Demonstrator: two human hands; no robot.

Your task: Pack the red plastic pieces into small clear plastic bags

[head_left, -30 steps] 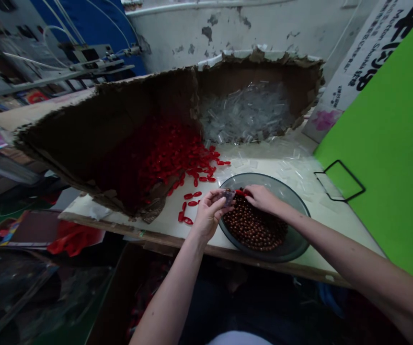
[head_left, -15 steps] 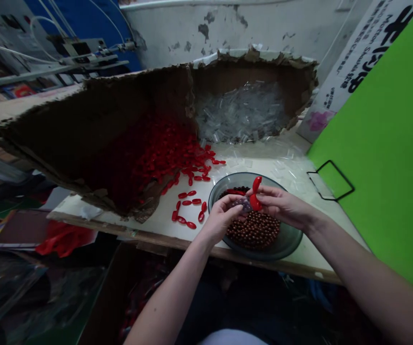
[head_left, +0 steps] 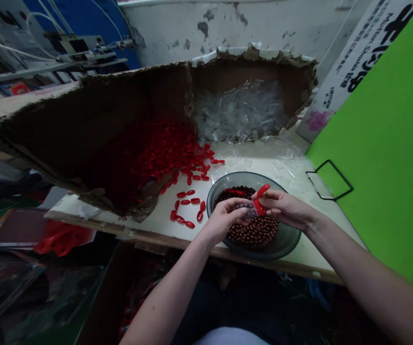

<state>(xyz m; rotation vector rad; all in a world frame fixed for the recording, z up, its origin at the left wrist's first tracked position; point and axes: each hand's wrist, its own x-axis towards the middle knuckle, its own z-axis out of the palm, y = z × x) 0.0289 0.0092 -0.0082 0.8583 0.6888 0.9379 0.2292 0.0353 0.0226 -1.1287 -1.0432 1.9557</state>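
My left hand [head_left: 225,218] is closed around a small clear plastic container [head_left: 248,209] with dark round beads inside. At the container's right end sits a red flip cap [head_left: 259,206], its lid tilted up. The fingers of my right hand [head_left: 288,209] pinch this cap. Both hands are over a grey oval bowl [head_left: 290,243]. Shiny brown beads [head_left: 255,235] fill much of the bowl, and a red cap [head_left: 234,192] lies on the beads toward the back.
Several loose red caps [head_left: 189,201] lie left of the bowl. A torn cardboard box [head_left: 188,91] behind holds a heap of red caps [head_left: 166,148] and clear plastic tubes [head_left: 242,112]. A green panel [head_left: 382,158] with a black wire handle [head_left: 343,197] stands right. The table edge [head_left: 145,235] is near me.
The container and cap have tilted and shifted slightly right, with more of the container showing. My right hand has moved a little right, still at the cap.
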